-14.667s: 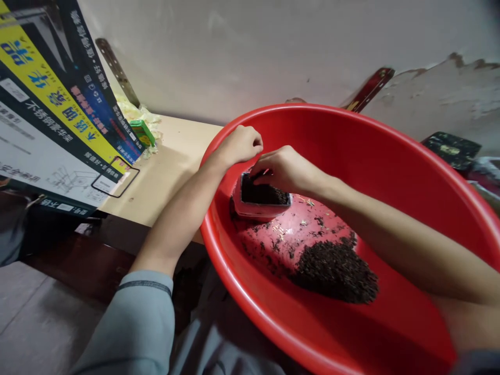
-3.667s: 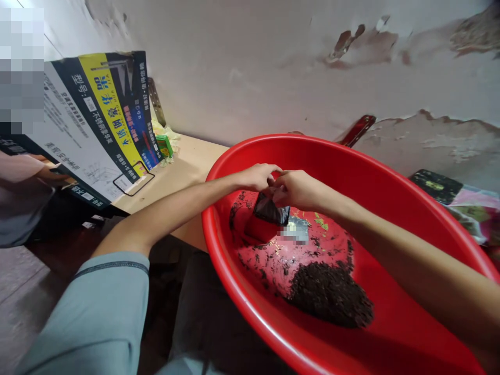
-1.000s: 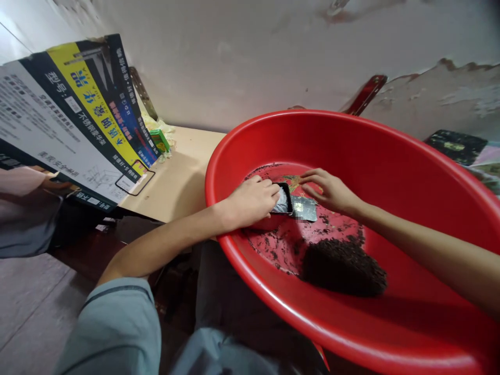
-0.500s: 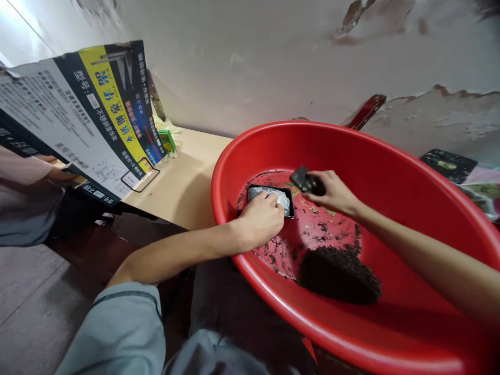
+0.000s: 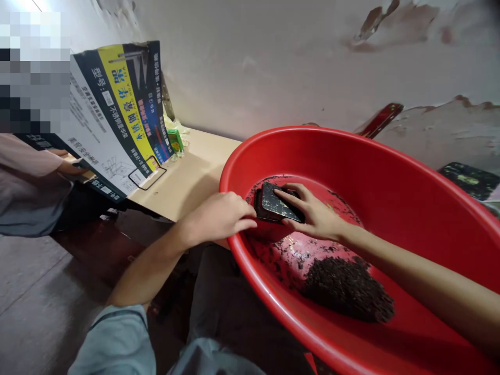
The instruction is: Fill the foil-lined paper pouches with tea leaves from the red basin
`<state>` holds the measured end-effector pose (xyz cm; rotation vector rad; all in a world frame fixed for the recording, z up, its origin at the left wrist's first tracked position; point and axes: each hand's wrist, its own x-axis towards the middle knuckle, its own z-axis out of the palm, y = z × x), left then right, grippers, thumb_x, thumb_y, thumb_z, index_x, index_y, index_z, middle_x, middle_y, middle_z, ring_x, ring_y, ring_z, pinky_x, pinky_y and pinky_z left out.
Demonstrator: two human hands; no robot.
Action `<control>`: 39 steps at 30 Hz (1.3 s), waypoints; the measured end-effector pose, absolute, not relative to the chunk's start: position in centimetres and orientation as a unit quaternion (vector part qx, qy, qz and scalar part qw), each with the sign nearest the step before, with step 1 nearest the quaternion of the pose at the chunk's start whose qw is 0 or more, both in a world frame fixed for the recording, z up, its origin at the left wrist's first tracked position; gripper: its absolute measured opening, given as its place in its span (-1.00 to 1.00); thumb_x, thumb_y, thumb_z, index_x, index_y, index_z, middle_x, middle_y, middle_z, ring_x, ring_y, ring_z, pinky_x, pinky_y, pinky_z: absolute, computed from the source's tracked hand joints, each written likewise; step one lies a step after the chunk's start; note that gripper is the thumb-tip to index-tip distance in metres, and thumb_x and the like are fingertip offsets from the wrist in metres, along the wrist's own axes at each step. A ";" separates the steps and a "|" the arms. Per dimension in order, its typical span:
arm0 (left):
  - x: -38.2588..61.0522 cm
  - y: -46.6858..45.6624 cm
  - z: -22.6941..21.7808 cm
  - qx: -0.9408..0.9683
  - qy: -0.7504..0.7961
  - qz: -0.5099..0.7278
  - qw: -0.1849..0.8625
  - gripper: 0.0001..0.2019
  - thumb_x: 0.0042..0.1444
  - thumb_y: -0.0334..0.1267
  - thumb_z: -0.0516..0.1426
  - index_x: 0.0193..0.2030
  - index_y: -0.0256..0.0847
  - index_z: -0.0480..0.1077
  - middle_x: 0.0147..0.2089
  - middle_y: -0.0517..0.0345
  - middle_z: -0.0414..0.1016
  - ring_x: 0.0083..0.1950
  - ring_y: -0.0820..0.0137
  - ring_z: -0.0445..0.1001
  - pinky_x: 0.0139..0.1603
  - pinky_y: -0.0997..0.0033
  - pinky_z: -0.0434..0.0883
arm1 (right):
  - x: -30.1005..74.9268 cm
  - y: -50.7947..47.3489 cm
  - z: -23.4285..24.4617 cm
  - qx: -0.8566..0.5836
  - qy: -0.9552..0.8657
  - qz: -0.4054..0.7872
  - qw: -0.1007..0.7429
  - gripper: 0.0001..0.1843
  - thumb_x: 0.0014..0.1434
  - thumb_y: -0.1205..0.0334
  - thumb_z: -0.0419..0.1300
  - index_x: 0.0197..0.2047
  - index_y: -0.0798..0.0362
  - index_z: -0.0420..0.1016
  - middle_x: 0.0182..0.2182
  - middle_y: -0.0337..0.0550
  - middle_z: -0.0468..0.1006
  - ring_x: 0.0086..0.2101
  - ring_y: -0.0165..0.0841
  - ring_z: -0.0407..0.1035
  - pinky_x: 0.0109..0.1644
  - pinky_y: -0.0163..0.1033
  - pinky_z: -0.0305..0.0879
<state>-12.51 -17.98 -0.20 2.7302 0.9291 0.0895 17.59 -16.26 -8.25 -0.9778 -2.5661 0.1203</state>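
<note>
My right hand (image 5: 312, 211) holds a black, gold-flecked lid (image 5: 275, 202), thumb and fingers on its edges and top. It sits tilted on a black rectangular box (image 5: 258, 205), whose silver lining is hidden from sight. Over the left rim of the big red plastic basin (image 5: 332, 151) lies my left hand (image 5: 222, 219), holding nothing. Its fingers are bent, with the thumb apart from them, and the fingertips come close to the box's left end. A heap of dark dry leaf bits (image 5: 347, 289), like loose tea, lies on the basin floor among scattered crumbs.
Left of the basin, a pale tabletop (image 5: 195, 161) carries a printed cardboard sheet (image 5: 125, 114), a wire frame (image 5: 146, 173) and a small green box (image 5: 174, 140). Behind the cardboard sits another person (image 5: 31, 187). A black patterned lid or box (image 5: 469, 177) is at the right.
My right hand has brought the lid left and turned it onto the box, covering the silver lining. My left hand has let go of the lining and drawn back to the basin rim.
</note>
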 end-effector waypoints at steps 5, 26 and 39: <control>-12.1 -15.3 -0.6 0.919 0.357 0.063 0.151 -0.21 0.16 -0.02 0.38 0.41 -0.38 0.27 0.36 -0.25 0.44 0.31 0.04 0.49 0.29 0.12 0.44 | 16.7 -16.2 -6.9 -0.314 -0.938 -0.033 0.142 -0.12 0.37 -0.24 0.11 0.56 0.07 0.07 0.33 0.39 0.21 0.25 0.20 0.25 0.22 0.36 0.38; -8.1 -14.0 -1.9 0.938 0.334 -0.073 0.048 -0.22 0.39 0.10 0.13 0.48 -0.53 0.15 0.48 -0.41 0.22 0.44 -0.02 0.33 0.43 0.06 0.25 | 15.9 -16.9 -7.9 -0.388 -0.910 0.069 0.132 -0.14 0.46 -0.20 -0.12 0.60 0.15 -0.19 0.48 0.28 0.10 0.42 0.15 0.08 0.44 0.43 0.06; -6.7 -13.3 -1.4 0.933 0.321 -0.094 0.131 0.12 0.21 0.26 0.22 0.58 -0.56 -0.15 0.60 -0.42 -0.09 0.60 -0.06 -0.03 0.57 0.02 0.03 | 14.9 -16.5 -7.3 -0.514 -0.830 0.134 0.172 -0.19 0.44 -0.28 -0.24 0.43 0.16 0.23 0.31 0.30 0.36 0.29 0.11 0.29 0.40 0.33 0.22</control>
